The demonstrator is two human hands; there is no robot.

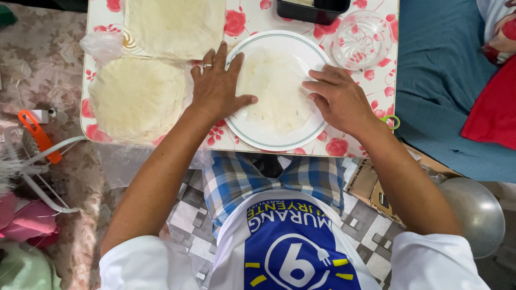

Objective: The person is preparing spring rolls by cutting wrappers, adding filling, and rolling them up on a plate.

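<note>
**Both hands flat on a wrapper in the white plate**

From my remote seat I look straight down on a white plate [271, 140] with a thin green rim line, and I place everything else by it. A thin, translucent wrapper sheet [277, 91] lies flat inside the plate; its longer axis runs from the plate's far rim toward the near rim, pointing back at the person's lap. The left hand [217, 86] rests palm down across the plate's left rim, fingers spread wide and gripping nothing, its thumb lying on the sheet (a ring shows on one finger). The right hand [338, 99] lies on the plate's right rim, fingers loosely spread and flat, their tips touching the sheet's right edge, holding nothing. Left of the plate sits a round stack of pale wrappers [137, 99]; beyond that, a squarish stack [174, 24]. Beyond the plate's right side stands a clear glass bowl [361, 38], and just past its far rim a black tray [312, 11].
</note>
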